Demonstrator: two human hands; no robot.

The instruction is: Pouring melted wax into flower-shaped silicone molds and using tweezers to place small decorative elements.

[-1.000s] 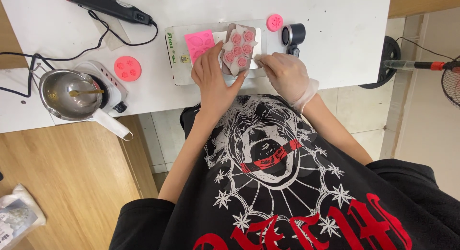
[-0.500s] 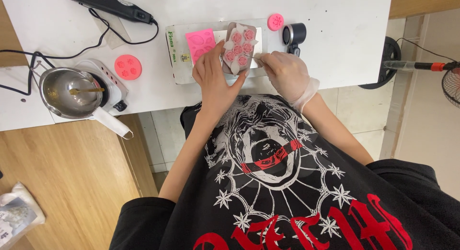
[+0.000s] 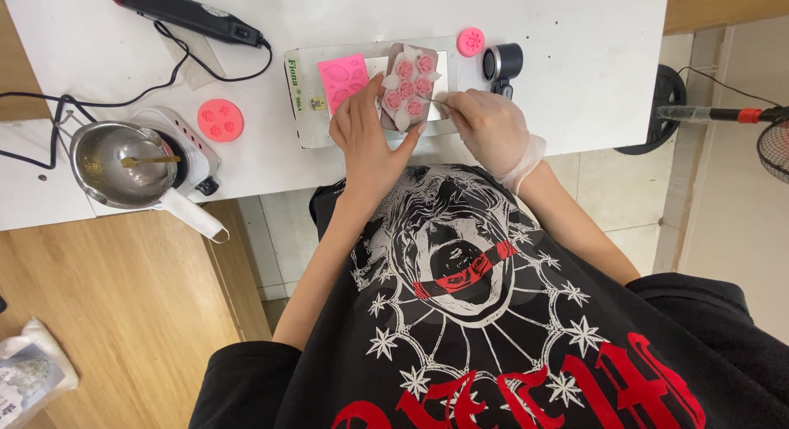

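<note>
My left hand (image 3: 371, 141) holds a greyish mould (image 3: 408, 85) with several pink rose-shaped pieces in its cavities, tilted up over a white board (image 3: 300, 108) on the table. My right hand (image 3: 491, 131), in a thin pale glove, pinches a slim metal tool (image 3: 442, 106) whose tip touches the mould's right edge. A flat pink mould (image 3: 343, 77) lies on the board just left of the held mould.
A round pink mould (image 3: 220, 120) lies on the white table (image 3: 575, 51). A steel pot (image 3: 123, 162) with a spoon sits on a small white heater at the left. A black heat gun (image 3: 185, 10), a small pink disc (image 3: 471, 41) and a black cylinder (image 3: 502, 63) lie farther back.
The mould has tipped slightly in my left hand, and my right hand's tool has stayed at its right edge. Otherwise nothing has shifted.
</note>
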